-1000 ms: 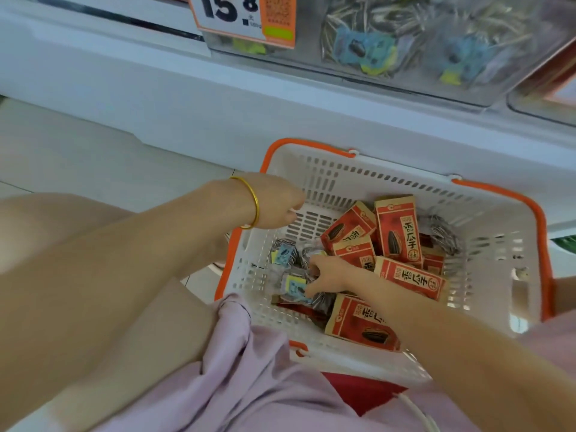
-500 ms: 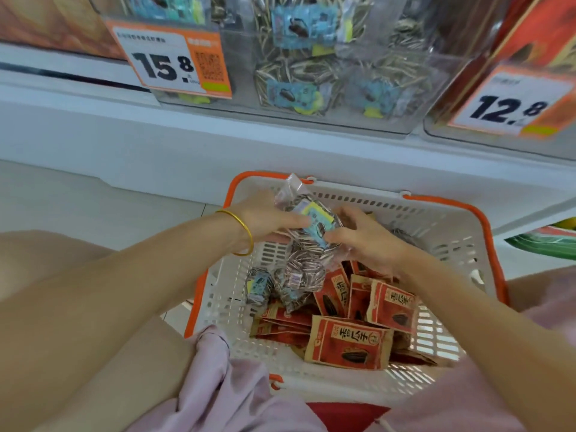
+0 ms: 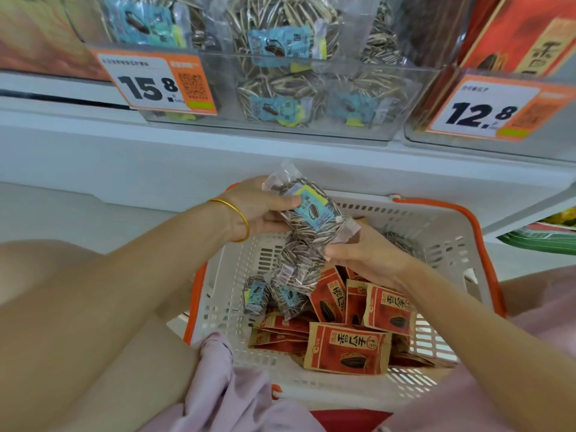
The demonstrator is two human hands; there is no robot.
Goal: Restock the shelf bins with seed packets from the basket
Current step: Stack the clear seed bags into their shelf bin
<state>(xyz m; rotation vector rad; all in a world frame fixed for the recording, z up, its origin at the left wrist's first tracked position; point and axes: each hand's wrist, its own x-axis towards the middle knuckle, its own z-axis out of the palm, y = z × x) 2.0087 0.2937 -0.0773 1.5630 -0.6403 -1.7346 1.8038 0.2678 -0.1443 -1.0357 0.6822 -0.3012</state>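
Note:
A clear seed packet [image 3: 311,210] with a blue label is held above the white basket [image 3: 442,241], between both hands. My left hand [image 3: 255,208] grips its upper left end, thumb on the label. My right hand [image 3: 364,254] holds its lower right end and also a second clear packet [image 3: 299,263] hanging below. More clear packets [image 3: 258,294] and several red seed packets [image 3: 347,349] lie in the basket. A clear shelf bin [image 3: 218,85] above holds matching blue-label packets.
The bin carries a 15.8 price tag [image 3: 156,84]. To its right a second bin [image 3: 545,145] with a 12.8 tag [image 3: 486,109] holds red packets. The basket has orange handles [image 3: 477,226] and sits against the white shelf base [image 3: 124,163]. Pink cloth [image 3: 224,394] lies near its front.
My right hand lifted clear packets out of the basket and my left hand took hold of the top one. Both hands rose slightly; the view tilted up toward the shelf bins.

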